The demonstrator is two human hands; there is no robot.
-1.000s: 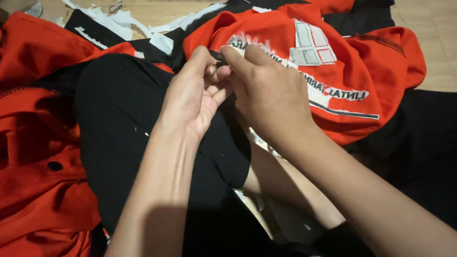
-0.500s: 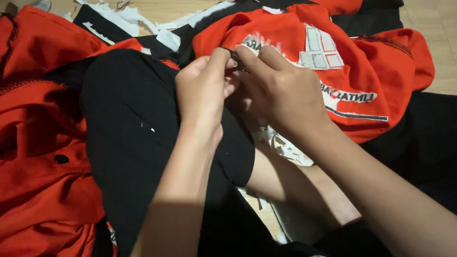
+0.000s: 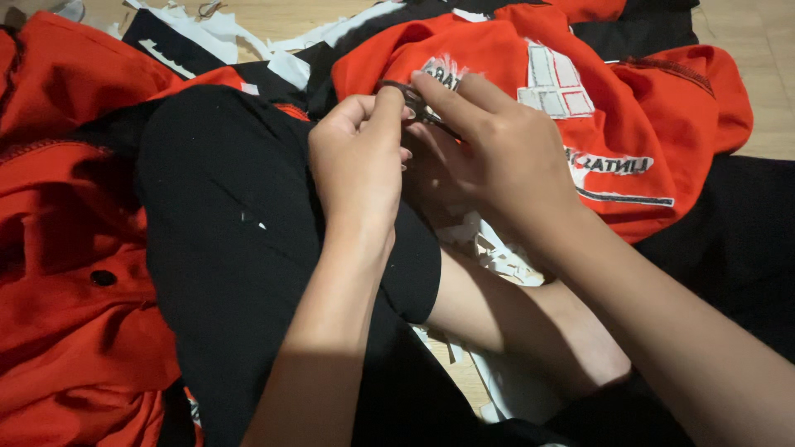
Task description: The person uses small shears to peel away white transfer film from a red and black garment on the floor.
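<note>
While red garments (image 3: 66,248) fill the frame's left, a black-clad knee (image 3: 232,232) rises at centre. Above it, the left hand (image 3: 358,170) pinches soft, light orange fabric (image 3: 629,108) against small dark scissors (image 3: 418,106), gripped by the right hand's (image 3: 497,157) curled fingers. White scraps (image 3: 497,257) lie below. The limp cloth seems best held near its patch edge.

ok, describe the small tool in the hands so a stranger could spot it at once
Start at the big red garment with white patches spread across the top right. At its near edge the left hand and right hand meet, and between their fingertips sits a small pair of dark scissors. It is the only thin, dark, hard object there; everything around it is cloth or white scraps.
</note>
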